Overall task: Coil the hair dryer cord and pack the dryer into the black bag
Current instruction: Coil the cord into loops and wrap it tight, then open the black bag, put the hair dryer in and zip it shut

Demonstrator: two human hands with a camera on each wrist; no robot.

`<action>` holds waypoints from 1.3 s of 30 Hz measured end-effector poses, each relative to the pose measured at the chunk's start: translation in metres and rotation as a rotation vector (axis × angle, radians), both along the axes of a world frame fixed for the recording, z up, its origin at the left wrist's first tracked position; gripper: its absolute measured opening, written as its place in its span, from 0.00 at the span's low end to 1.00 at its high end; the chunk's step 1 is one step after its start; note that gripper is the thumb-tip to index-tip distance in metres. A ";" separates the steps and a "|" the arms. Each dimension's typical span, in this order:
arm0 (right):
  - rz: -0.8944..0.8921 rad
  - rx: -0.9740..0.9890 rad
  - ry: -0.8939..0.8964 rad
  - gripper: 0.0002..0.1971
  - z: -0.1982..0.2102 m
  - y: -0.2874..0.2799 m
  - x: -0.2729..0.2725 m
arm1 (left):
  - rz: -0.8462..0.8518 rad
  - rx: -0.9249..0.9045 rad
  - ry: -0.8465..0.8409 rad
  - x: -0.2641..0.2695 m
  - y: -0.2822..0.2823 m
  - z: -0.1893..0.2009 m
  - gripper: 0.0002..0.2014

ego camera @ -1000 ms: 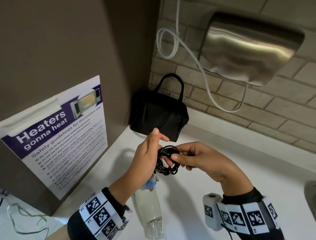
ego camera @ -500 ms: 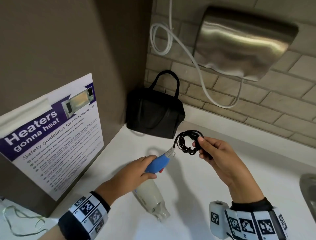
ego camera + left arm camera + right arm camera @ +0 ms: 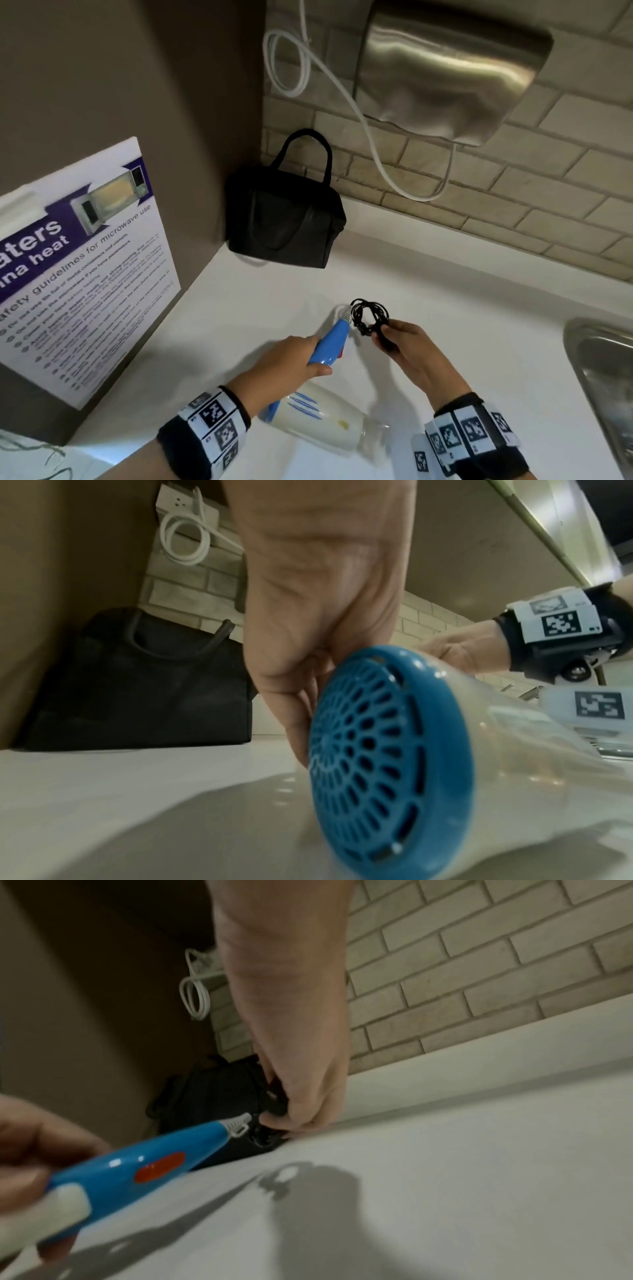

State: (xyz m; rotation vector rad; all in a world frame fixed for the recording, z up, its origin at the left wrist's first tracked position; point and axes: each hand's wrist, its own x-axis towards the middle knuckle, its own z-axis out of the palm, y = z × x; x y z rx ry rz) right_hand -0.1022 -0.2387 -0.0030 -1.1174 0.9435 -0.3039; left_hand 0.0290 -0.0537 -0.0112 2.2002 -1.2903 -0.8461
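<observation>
Dryer (image 3: 322, 416) lies on the tabletop (image 3: 445, 274), left hand (image 3: 287, 359) gripping its blue handle (image 3: 330, 346); right hand (image 3: 411, 349) pinches the coiled cord (image 3: 370, 313). Keep loops pinched tight until tucked into the shut bag (image 3: 284, 222), well apart.

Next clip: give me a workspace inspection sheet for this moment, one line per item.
Surface: white counter, no spill seen.
Job's things: hair dryer lying on the counter; black bag upright in the corner, whether it is open cannot be told.
Clutter: nothing seen.
Hands: left hand grips the dryer's blue handle; right hand pinches the coiled black cord.
Cables: white cable looped on the wall.
Surroundings: brick wall, steel hand dryer, microwave poster, sink edge.
</observation>
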 end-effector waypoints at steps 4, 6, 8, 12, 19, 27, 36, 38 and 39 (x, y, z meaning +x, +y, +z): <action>0.132 -0.049 0.130 0.12 -0.017 0.001 -0.007 | -0.017 0.004 0.075 -0.007 -0.005 -0.003 0.12; 0.200 -0.131 0.229 0.12 -0.018 0.003 -0.009 | -0.015 0.005 0.099 -0.010 -0.007 -0.006 0.10; 0.245 -0.237 0.345 0.11 -0.019 0.002 -0.009 | -0.017 0.013 0.092 -0.012 -0.008 -0.006 0.11; 0.339 -0.389 0.515 0.10 -0.016 -0.001 -0.008 | -0.030 0.028 0.086 -0.012 -0.009 -0.004 0.14; 0.527 -0.641 0.663 0.04 0.003 0.009 -0.007 | -0.021 0.085 0.143 0.001 -0.005 -0.008 0.11; 0.661 -1.031 0.556 0.16 0.027 0.039 0.014 | 0.206 -0.062 0.171 0.027 0.036 -0.012 0.19; 0.605 -1.370 0.188 0.25 0.087 0.058 0.134 | 0.337 -0.143 0.087 0.041 0.073 -0.014 0.14; 0.497 -1.454 0.200 0.28 0.094 0.048 0.167 | 0.343 -0.155 0.054 0.041 0.077 -0.008 0.14; 0.473 -1.492 0.248 0.30 0.096 0.042 0.181 | 0.344 -0.164 0.047 0.041 0.079 -0.005 0.15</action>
